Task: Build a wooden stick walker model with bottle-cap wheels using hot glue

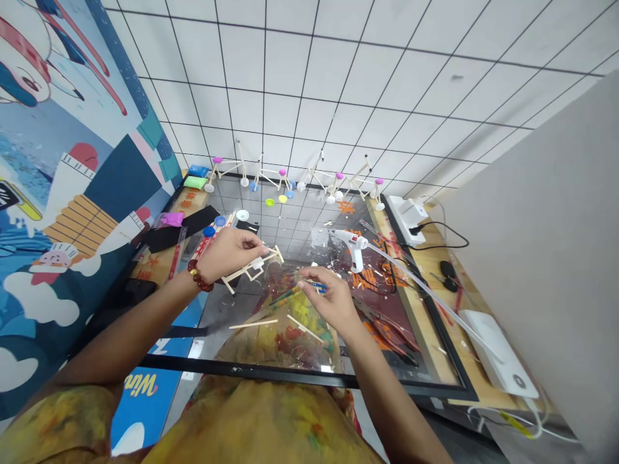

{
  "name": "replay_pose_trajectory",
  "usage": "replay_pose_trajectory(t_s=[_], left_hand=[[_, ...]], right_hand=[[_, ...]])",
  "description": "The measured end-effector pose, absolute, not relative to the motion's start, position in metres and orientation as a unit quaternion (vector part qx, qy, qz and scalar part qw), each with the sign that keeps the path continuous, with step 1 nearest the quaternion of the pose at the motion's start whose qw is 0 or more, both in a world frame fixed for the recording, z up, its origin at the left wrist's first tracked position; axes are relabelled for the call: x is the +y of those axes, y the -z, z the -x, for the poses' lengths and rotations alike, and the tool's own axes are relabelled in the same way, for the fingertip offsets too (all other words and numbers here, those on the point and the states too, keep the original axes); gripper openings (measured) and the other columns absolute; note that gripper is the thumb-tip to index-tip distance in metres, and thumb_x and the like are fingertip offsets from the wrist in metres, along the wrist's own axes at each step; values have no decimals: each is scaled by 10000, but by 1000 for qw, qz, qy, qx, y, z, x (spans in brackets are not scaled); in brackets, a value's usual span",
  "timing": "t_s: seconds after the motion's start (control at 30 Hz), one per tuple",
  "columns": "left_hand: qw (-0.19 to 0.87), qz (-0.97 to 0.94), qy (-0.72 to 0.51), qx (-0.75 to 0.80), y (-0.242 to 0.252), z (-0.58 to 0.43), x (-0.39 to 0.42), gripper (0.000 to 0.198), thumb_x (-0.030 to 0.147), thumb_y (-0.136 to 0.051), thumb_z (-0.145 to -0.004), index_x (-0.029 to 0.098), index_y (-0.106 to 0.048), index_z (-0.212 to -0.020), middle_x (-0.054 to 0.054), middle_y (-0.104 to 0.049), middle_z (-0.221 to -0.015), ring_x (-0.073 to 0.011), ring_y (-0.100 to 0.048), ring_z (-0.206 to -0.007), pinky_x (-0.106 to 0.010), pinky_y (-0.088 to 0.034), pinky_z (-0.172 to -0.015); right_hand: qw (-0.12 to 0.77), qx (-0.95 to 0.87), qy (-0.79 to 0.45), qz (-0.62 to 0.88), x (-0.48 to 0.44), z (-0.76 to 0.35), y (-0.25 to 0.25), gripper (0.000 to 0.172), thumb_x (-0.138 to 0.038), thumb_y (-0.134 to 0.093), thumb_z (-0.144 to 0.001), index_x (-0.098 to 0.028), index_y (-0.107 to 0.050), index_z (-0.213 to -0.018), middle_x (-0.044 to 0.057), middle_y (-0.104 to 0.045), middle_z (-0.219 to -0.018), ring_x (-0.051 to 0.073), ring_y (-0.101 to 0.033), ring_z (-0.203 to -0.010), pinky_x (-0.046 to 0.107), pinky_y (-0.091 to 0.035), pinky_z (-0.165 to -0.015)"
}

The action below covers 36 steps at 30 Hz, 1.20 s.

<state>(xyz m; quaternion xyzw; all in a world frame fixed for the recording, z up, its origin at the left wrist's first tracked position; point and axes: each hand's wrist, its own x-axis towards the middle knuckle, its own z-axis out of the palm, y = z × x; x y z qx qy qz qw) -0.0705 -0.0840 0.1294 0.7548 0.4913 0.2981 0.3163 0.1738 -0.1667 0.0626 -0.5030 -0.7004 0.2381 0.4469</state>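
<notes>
My left hand (231, 252), a beaded bracelet at its wrist, pinches a small frame of pale wooden sticks (251, 268) above the glass tabletop (217, 316). A white piece sits on the frame's middle. My right hand (331, 299) is a short way to the right, apart from the frame; its thumb and forefinger are brought together, and anything between them is too small to make out. Two loose wooden sticks (254, 324) lie in front of the hands. Right of them a white glue gun (352, 246) rests on the glass.
Several stick models (285, 174) with coloured caps stand along the back edge. A white power strip (498, 354) and cables are at the right, pliers (394, 332) near the front right. Bottle caps (209, 231), a ruler (178, 252) and clay packets (196, 182) lie left.
</notes>
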Motion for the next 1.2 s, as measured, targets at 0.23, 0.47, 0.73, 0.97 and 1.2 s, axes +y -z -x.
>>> replay_pose_trajectory(t_s=[0.23, 0.47, 0.73, 0.97, 1.2], left_hand=[[233, -844, -126, 467, -145, 38, -67, 161, 273, -678, -758, 217, -777, -645, -9, -683, -541, -145, -567, -510, -255, -306, -497], [159, -859, -58, 482, -147, 15, -66, 93, 223, -697, -705, 219, -768, -645, -36, -685, -572, -182, -604, -553, -268, -340, -523], [227, -799, -310, 463, -176, 49, -69, 239, 359, -713, -794, 158, -772, -909, -60, -768, -878, -207, -697, -795, -315, -544, -769], [220, -763, -381, 474, -154, 104, -93, 310, 383, -675, -842, 185, -737, -1072, -93, -755, -1074, -247, -705, -995, -349, -574, -911], [232, -856, -245, 393, -104, 119, -117, 799, 462, -771, -758, 242, -465, -1463, -123, -509, -1497, -339, -438, -1412, -491, -362, -1181]], right_hand=[[449, -710, -236, 488, -118, -159, -68, 162, -291, -688, -822, -202, -729, -950, 86, -737, -1034, 212, -677, -976, 369, -521, -912], [350, -716, -274, 538, -101, -147, -59, 71, -268, -735, -739, -197, -732, -736, 13, -685, -734, 160, -619, -697, 271, -463, -688], [320, -670, -361, 564, -113, -152, -46, 124, -226, -627, -772, -188, -742, -799, -21, -675, -634, 125, -576, -575, 230, -417, -602], [294, -673, -357, 576, -115, -157, -42, 149, -253, -617, -825, -207, -745, -765, -7, -711, -645, 136, -598, -569, 232, -404, -578], [271, -679, -337, 593, -115, -157, -43, 164, -187, -607, -811, -218, -759, -760, -8, -719, -640, 133, -590, -560, 233, -379, -571]])
